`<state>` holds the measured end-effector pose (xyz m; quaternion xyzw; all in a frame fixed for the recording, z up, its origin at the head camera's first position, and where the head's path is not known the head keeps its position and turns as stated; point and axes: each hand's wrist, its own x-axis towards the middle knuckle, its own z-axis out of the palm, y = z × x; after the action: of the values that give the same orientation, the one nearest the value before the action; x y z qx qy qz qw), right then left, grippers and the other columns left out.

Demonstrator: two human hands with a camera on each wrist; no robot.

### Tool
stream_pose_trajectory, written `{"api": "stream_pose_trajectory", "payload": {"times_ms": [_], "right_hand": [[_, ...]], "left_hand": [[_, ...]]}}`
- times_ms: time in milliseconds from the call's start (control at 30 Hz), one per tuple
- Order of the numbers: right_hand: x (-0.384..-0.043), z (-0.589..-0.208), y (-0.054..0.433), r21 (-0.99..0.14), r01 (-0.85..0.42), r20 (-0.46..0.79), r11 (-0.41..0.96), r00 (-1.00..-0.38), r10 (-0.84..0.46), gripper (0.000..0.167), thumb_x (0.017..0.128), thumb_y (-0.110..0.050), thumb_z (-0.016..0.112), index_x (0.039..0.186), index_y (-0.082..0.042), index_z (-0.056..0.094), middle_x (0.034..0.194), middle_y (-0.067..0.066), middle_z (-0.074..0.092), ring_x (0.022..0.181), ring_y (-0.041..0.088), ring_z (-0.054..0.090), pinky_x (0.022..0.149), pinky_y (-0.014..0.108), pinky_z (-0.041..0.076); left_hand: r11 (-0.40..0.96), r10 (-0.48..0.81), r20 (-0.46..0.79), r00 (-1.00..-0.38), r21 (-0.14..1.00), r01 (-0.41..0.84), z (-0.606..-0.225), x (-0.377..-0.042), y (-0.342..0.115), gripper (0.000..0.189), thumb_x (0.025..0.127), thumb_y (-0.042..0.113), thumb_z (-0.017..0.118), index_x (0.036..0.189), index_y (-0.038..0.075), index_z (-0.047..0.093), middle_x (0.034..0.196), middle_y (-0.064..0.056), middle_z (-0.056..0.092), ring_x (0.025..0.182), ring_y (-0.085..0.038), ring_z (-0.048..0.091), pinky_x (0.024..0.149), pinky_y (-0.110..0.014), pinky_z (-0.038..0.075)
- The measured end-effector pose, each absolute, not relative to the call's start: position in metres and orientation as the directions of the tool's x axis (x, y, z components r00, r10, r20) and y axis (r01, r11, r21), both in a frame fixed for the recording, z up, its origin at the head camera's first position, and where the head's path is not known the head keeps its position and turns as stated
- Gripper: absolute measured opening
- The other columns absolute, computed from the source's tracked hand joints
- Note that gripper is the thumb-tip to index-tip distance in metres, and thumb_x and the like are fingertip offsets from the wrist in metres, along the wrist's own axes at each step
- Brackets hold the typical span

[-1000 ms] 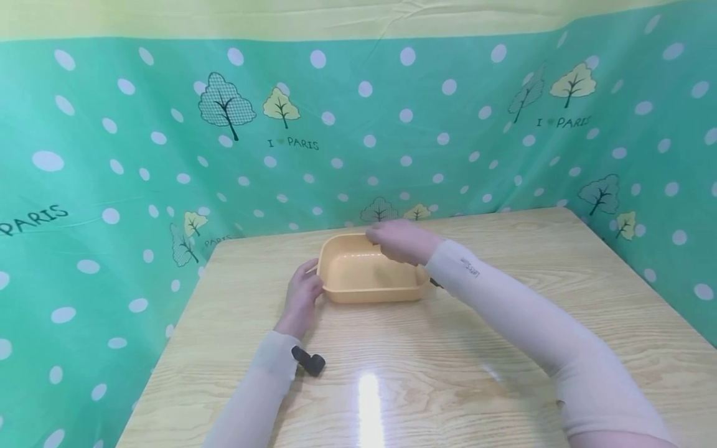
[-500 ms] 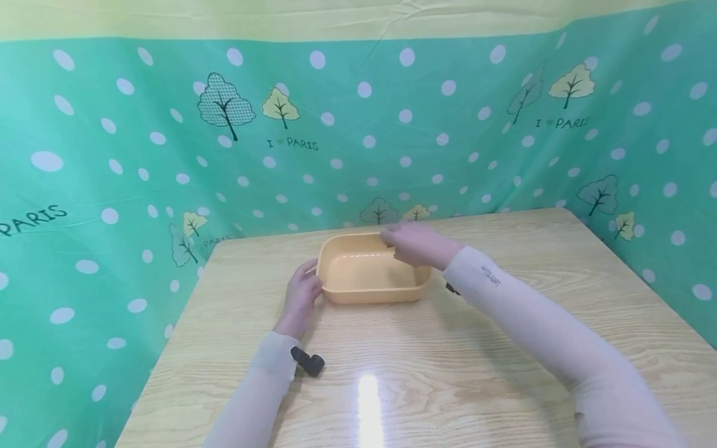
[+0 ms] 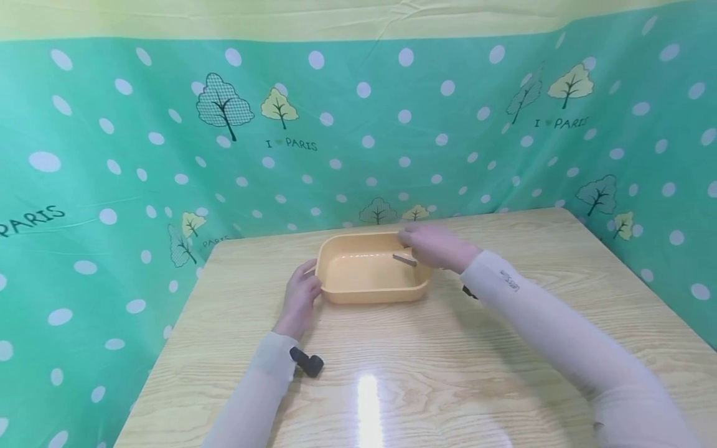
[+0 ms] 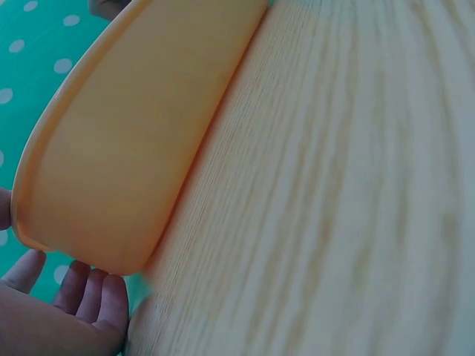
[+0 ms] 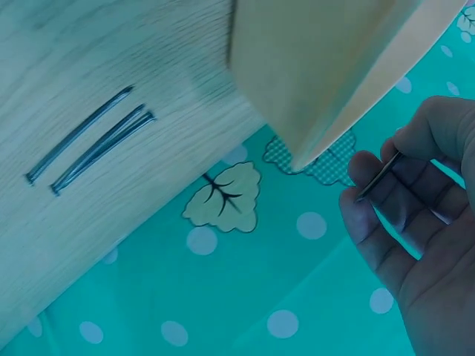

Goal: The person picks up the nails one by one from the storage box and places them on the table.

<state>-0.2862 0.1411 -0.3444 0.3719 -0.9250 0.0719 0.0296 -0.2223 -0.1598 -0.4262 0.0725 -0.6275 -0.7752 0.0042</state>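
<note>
shifted rightward, the right hand [image 3: 437,246] pinches a thin nail [image 3: 404,259] above the yellow tray [image 3: 372,296], the nail now showing plainly; the left hand [image 3: 300,294], fingers relaxed, touches the tray's left end on the desk [image 3: 448,386].

Tray [image 3: 375,295] on worktop [image 3: 437,367], curtain [image 3: 347,149] behind. Left fingers [image 4: 73,288] against tray's left end. Right fingers [image 5: 361,222] near tray's far right corner, nail [image 5: 380,176] between them. Three more nails [image 5: 102,152] on worktop, right of tray.
</note>
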Motion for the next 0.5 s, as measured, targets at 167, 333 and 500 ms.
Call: {"api": "stream_pose_trajectory", "payload": {"times_ms": [167, 333, 500], "right_hand": [[-0.281, -0.343, 0.151, -0.117, -0.671, 0.097, 0.732, -0.741, -0.665, 0.028, 0.080, 0.008, 0.057, 0.094, -0.016, 0.060, 0.092, -0.002, 0.058, 0.078, 0.015, 0.057, 0.071, 0.028, 0.052], [-0.280, -0.343, 0.161, -0.111, -0.655, 0.090, 0.747, -0.756, -0.649, 0.024, 0.083, 0.005, 0.060, 0.096, -0.016, 0.060, 0.097, 0.001, 0.061, 0.085, 0.019, 0.060, 0.075, 0.032, 0.053], [-0.280, -0.347, 0.171, -0.072, -0.637, 0.075, 0.768, -0.771, -0.632, 0.024, 0.085, 0.004, 0.058, 0.100, -0.015, 0.062, 0.100, 0.004, 0.063, 0.085, 0.020, 0.061, 0.075, 0.033, 0.054]], "left_hand": [[-0.216, -0.095, -0.113, -0.989, 0.972, -0.090, -0.427, -0.223, -0.160, 0.065, 0.078, -0.005, 0.048, 0.141, 0.007, 0.041, 0.140, -0.018, 0.044, 0.123, -0.033, 0.048, 0.104, -0.041, 0.038], [-0.210, -0.103, -0.119, -0.988, 0.973, -0.095, -0.426, -0.222, -0.160, 0.065, 0.077, -0.005, 0.049, 0.140, 0.009, 0.042, 0.140, -0.017, 0.044, 0.122, -0.032, 0.049, 0.104, -0.040, 0.039], [-0.214, -0.092, -0.116, -0.989, 0.972, -0.094, -0.426, -0.222, -0.160, 0.065, 0.078, -0.005, 0.048, 0.141, 0.008, 0.041, 0.139, -0.018, 0.044, 0.123, -0.032, 0.048, 0.104, -0.040, 0.039]]}}
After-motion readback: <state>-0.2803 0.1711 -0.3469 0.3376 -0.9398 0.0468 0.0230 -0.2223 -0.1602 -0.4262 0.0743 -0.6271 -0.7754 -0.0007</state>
